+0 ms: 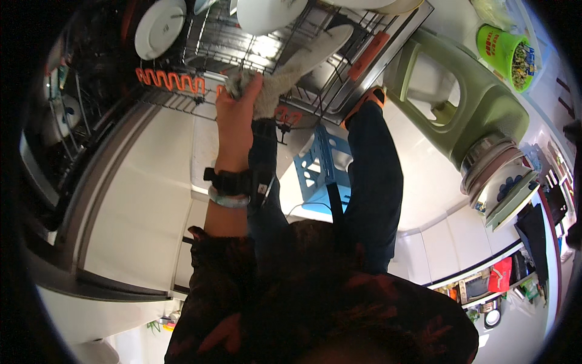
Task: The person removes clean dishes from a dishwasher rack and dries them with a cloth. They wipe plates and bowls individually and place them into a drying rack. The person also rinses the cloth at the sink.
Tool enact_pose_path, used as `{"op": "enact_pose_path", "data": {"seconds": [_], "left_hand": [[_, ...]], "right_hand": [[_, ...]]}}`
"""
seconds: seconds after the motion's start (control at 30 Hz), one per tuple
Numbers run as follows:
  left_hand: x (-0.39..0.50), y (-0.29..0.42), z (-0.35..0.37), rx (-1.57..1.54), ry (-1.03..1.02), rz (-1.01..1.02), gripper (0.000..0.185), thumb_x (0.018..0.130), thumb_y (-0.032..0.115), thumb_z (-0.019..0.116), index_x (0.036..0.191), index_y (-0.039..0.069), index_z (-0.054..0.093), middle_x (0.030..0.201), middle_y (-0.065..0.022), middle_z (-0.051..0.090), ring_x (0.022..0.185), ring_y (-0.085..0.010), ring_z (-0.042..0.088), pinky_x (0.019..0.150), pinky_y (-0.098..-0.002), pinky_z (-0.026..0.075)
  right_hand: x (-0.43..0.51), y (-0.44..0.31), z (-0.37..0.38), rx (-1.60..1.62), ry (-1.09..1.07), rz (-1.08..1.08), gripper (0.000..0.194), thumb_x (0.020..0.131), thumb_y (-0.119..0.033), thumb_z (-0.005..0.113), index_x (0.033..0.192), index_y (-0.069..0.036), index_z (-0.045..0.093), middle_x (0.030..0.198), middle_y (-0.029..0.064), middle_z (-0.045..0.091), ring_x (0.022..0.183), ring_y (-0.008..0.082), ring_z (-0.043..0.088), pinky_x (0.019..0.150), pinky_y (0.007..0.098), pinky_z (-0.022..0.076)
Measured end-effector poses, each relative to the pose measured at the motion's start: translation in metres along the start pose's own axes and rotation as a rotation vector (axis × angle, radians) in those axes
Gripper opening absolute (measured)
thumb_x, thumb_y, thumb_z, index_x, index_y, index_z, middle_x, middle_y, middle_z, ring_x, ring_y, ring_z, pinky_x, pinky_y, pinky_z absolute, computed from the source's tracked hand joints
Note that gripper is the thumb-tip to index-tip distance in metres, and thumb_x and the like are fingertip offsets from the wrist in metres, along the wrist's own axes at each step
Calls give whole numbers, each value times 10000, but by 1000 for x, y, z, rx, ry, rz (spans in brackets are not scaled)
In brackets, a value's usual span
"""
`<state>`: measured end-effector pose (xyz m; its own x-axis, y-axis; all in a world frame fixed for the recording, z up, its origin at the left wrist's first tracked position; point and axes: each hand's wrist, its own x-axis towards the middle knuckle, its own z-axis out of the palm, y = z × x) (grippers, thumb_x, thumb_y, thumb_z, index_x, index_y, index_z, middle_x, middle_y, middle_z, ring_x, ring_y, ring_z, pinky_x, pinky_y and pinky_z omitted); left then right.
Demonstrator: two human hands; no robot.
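My left hand (238, 109) grips a grey cloth (268, 98), its thumb pressed over one bunched end. The cloth stretches towards the upper right, over the pulled-out dishwasher rack (177, 107); whether its far part covers a dish I cannot tell. Beside the hand, orange wavy holders (170, 82) run along the rack's near edge. White plates stand in the rack: one plate (161, 29) at the left, a larger plate (270, 13) at the top. My right hand is out of view.
A green plastic stool (482, 91) lies or stands at the right, with stacked bowls and dishes (491, 173) by its end. Beyond it is a lime-green bucket (504, 57). A blue folding stool (325, 168) shows between my legs. The dishwasher's metal door (391, 50) lies lowered.
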<state>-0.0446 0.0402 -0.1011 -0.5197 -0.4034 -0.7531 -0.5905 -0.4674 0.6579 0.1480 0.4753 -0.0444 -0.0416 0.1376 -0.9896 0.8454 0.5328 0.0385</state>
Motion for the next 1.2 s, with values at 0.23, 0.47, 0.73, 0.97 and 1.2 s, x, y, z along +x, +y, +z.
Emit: {"op": "enact_pose_path", "data": {"seconds": [0.23,0.47,0.73,0.97,1.2], "left_hand": [[34,-22,-12,-108,1,148,254,874,136,712,1070,-9,638,991,-41,667,849,-107,636,738,-249,522],[31,-16,-24,-223,-93,368,235,883,115,697,1076,-11,650,1025,-69,681,925,-134,641,814,-258,503],[-14,-29,-55,-360,-93,486,192,863,112,712,1011,21,629,946,-70,682,822,-164,660,753,-316,554],[-94,-55,-65,-548,-253,316,235,911,113,652,1115,8,602,1070,-97,661,954,-216,657,813,-355,555],[-140,-68,-86,-568,-308,511,293,922,143,638,1157,-27,590,1097,-131,667,987,-274,664,873,-421,556]], "right_hand": [[-8,5,1,-326,-73,-53,413,960,-389,417,1185,-98,604,1258,179,588,1138,354,565,954,422,447],[6,-2,-1,-606,-161,-189,376,948,-369,444,1152,-118,636,1243,174,602,1124,356,576,937,422,460],[2,14,-12,-983,-410,-385,336,934,-346,476,1113,-142,673,1225,169,618,1108,359,589,919,421,474],[-24,68,-37,-1421,-609,-298,304,921,-326,504,1080,-163,706,1210,164,632,1094,362,601,902,421,487],[-10,74,-48,-1274,425,-1097,154,811,-143,551,802,-109,702,832,147,645,794,346,634,730,465,501]]}}
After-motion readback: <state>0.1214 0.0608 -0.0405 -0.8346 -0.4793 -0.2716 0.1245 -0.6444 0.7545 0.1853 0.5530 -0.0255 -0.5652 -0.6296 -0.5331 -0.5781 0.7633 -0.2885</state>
